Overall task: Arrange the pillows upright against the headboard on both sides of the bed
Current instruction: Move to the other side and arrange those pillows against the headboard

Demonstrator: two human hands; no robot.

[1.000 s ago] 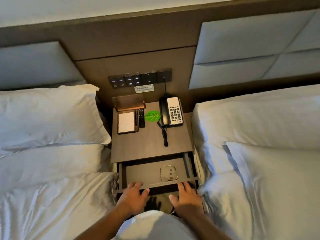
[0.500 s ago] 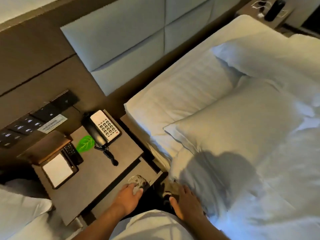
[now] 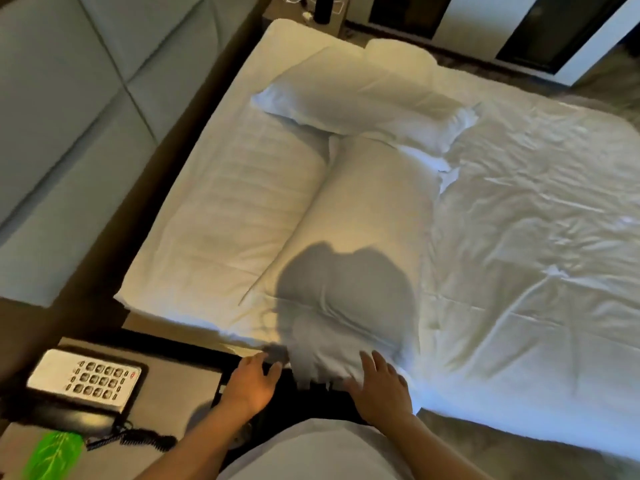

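Two white pillows lie flat on the bed [image 3: 540,237]. The near pillow [image 3: 367,230] runs lengthwise away from me, its near end reaching the bed's edge. The far pillow [image 3: 367,98] lies across its far end. The grey padded headboard [image 3: 69,116] is at the left, with a strip of bare mattress [image 3: 235,209] between it and the pillows. My right hand [image 3: 381,389] rests with spread fingers on the near pillow's near end. My left hand [image 3: 252,382] hovers open just left of that end, over the dark gap beside the nightstand.
The nightstand [image 3: 166,393] at lower left carries a telephone [image 3: 83,382] with a coiled cord and a green leaf-shaped card [image 3: 55,455]. A second nightstand [image 3: 311,8] with cables stands beyond the bed's far side. Rumpled white sheet covers the right of the bed.
My view has swung right from the nightstand to the right-hand bed. Both hands left the drawer front; my right hand now lies on the near pillow's end.
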